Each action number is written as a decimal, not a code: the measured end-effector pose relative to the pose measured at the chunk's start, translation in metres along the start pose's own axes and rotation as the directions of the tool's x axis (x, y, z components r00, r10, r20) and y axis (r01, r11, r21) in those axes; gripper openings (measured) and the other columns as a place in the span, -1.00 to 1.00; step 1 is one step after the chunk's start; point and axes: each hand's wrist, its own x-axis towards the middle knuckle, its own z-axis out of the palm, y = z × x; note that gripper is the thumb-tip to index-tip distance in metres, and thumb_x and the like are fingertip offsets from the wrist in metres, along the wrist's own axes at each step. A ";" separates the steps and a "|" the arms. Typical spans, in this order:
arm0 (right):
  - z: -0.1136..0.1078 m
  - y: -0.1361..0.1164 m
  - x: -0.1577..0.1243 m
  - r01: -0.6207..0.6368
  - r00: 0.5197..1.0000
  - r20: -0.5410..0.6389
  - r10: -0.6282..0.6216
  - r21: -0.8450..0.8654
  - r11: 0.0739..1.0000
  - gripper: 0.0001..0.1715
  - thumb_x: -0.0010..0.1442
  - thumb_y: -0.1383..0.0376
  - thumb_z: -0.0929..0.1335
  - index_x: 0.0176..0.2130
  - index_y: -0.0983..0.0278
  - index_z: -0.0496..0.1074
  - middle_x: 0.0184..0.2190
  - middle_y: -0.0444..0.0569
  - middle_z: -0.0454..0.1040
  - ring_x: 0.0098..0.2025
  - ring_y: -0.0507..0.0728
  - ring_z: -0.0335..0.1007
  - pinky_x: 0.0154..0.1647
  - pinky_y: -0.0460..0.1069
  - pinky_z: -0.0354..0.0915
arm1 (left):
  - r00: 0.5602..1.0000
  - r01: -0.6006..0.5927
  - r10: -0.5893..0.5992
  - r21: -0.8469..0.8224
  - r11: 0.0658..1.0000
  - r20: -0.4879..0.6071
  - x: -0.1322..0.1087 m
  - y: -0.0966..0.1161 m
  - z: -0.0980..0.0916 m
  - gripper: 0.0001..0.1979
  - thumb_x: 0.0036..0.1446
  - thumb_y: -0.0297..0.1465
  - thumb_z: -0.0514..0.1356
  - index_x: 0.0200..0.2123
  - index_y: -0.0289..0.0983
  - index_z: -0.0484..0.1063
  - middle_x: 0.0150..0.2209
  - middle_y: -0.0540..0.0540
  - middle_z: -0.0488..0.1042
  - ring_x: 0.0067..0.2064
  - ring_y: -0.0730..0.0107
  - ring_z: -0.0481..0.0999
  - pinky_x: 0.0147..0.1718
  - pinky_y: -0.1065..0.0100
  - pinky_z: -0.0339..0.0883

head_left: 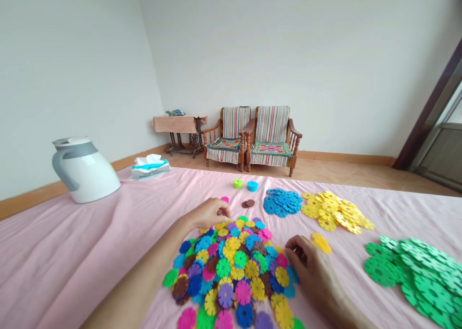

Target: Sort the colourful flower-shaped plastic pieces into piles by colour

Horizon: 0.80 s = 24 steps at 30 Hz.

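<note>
A mixed heap of coloured snowflake discs [234, 271] lies on the pink cloth [90, 242] in front of me. My left hand [211, 212] rests at the heap's far edge, fingers curled together on a small dark disc. At the heap's right edge my right hand [306, 264] has its fingers bent and pinched on something I cannot make out. A lone yellow disc [321, 243] lies just beyond it. Sorted piles lie further off: blue discs [282, 202], yellow discs [337, 211], green discs [415, 269], and brown discs [248, 203].
A white kettle [83, 169] stands at the far left of the cloth, a tissue pack [149, 167] behind it. Small green [237, 183] and cyan [252, 186] stacks sit near the far edge. Two wooden chairs [252, 139] and a small table [180, 127] stand against the wall.
</note>
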 end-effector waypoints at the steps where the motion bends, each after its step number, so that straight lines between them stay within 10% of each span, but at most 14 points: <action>1: 0.000 0.000 0.000 -0.003 1.000 0.001 0.003 -0.005 1.000 -0.77 0.16 0.21 0.21 -0.45 0.23 0.34 -0.58 -0.15 0.37 -0.53 0.04 0.27 -0.52 -0.08 0.14 | 1.000 0.007 -0.007 -0.011 1.000 0.018 -0.003 -0.001 0.000 -0.85 -0.07 -0.46 0.19 -0.39 -0.31 0.54 -0.50 -0.03 0.52 -0.46 0.41 0.47 -0.50 0.51 0.25; 17: -0.001 0.001 0.000 0.006 1.000 0.021 -0.005 -0.018 1.000 -0.74 0.18 0.18 0.19 -0.43 0.23 0.32 -0.56 -0.14 0.35 -0.53 0.04 0.25 -0.51 -0.08 0.16 | 0.995 0.006 0.004 -0.103 0.995 0.096 -0.004 0.009 0.010 -0.91 -0.16 -0.51 0.18 -0.46 -0.30 0.43 -0.53 0.05 0.41 -0.49 0.48 0.37 -0.55 0.54 0.15; 24: -0.001 -0.001 0.000 0.003 1.000 -0.004 -0.003 -0.009 1.000 -0.76 0.15 0.20 0.20 -0.44 0.23 0.35 -0.57 -0.14 0.37 -0.53 0.04 0.26 -0.52 -0.08 0.15 | 0.994 0.023 -0.043 -0.190 0.982 -0.105 0.002 0.002 -0.006 -0.91 -0.11 -0.42 0.22 -0.49 -0.31 0.36 -0.50 0.02 0.41 -0.46 0.47 0.36 -0.46 0.47 0.23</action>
